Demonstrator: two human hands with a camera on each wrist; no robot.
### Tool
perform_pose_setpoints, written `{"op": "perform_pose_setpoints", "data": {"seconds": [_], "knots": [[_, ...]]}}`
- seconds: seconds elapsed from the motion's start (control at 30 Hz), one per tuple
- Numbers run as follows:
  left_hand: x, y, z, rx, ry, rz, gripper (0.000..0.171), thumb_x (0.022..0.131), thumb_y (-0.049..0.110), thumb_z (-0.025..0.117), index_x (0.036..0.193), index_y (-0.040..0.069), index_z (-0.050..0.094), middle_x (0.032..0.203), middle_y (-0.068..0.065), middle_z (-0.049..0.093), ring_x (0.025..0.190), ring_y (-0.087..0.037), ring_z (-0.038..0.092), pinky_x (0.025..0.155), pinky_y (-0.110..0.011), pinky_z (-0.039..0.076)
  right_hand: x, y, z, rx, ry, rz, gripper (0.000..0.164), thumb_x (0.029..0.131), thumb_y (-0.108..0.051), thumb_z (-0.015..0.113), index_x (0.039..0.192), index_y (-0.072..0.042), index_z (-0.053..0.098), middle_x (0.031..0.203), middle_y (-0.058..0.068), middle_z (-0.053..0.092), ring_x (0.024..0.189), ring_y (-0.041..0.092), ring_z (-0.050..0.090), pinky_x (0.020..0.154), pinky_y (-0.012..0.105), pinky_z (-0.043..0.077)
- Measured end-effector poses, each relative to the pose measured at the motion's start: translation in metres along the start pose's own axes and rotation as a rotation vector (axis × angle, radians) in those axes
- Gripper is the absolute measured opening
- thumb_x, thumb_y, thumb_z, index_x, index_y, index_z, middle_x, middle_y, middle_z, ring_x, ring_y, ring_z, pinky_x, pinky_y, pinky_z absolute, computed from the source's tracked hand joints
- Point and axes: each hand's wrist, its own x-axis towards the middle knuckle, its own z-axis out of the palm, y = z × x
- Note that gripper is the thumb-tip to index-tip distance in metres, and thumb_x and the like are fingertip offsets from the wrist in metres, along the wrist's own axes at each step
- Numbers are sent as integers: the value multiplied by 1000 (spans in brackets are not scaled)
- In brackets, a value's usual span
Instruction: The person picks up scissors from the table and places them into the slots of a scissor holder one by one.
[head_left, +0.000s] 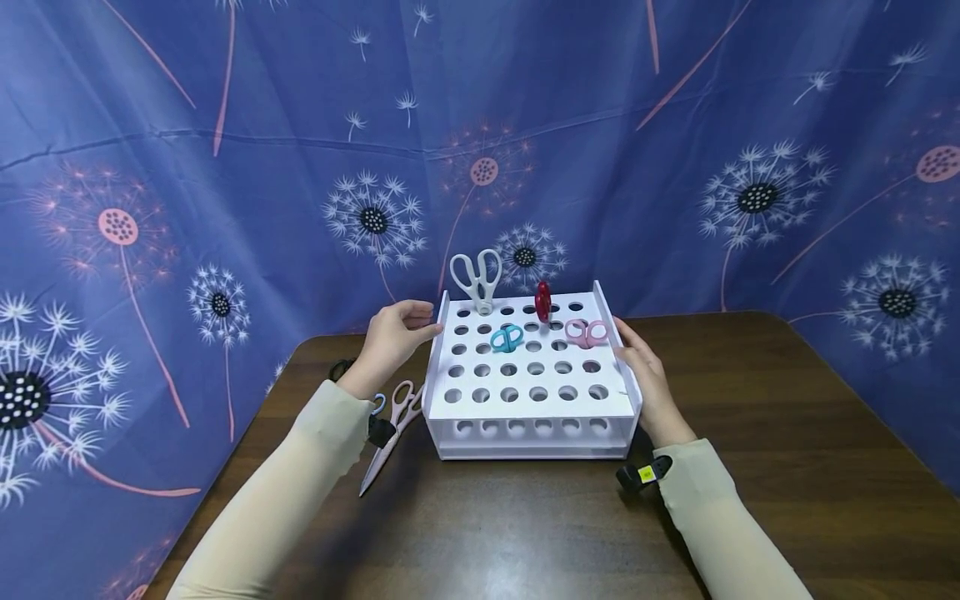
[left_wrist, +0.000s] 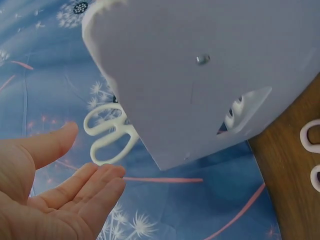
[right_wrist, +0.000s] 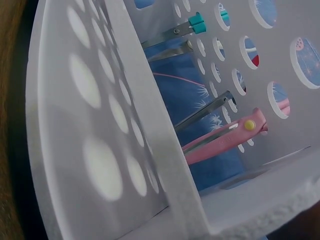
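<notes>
A white scissors rack (head_left: 536, 383) with rows of round holes stands on the table. In the head view, my left hand (head_left: 395, 337) is beside its left side panel; the left wrist view shows this hand (left_wrist: 65, 192) with fingers extended, apart from the panel (left_wrist: 200, 90). My right hand (head_left: 648, 379) rests against the right side panel, its lower fingers hidden. White-handled scissors (head_left: 480, 279), red scissors (head_left: 543, 302), teal scissors (head_left: 507, 337) and pink scissors (head_left: 587, 333) stand in the holes. The right wrist view shows teal-tipped blades (right_wrist: 175, 32) and a pink blade cover (right_wrist: 230, 135) below the perforated shelf.
Pale pink scissors (head_left: 393, 433) lie on the wooden table (head_left: 517, 533) left of the rack. A blue handle loop (head_left: 378, 403) and a dark loop (head_left: 341, 369) show partly behind the left wrist. A blue dandelion-patterned cloth (head_left: 585, 125) hangs behind the table.
</notes>
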Motion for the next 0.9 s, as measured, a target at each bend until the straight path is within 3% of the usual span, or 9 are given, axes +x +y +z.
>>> {"op": "perform_pose_setpoints", "data": {"seconds": [0.4,0.63,0.73,0.9], "knots": [[0,-21,-11,-24,-12,-60,42,89,22,70,127,8,61,124,-13,65,114,-28,62,93,-41,52,-2,0,-1,-14,-6,1,51,103,-19,38,153,-19,30,144,3,42,102,1,54,81,13,48],[3,-44,-13,-1,7,-98,42,92,23,68,129,6,61,126,-14,64,115,-30,61,92,-42,52,-2,0,-1,-27,-8,12,51,103,-19,37,154,-20,29,145,3,40,102,1,54,81,13,47],[6,-54,-18,9,37,-114,40,92,23,67,128,5,61,127,-15,64,115,-31,61,93,-43,52,-1,1,0,-30,-8,12,51,103,-20,37,153,-20,30,146,4,40,103,2,53,82,13,47],[9,-65,-29,26,29,-136,42,93,20,66,131,5,59,131,-17,61,118,-32,59,96,-45,50,-1,0,-1,-29,-5,7,51,103,-19,38,153,-19,30,144,2,41,102,1,54,81,13,47]]}}
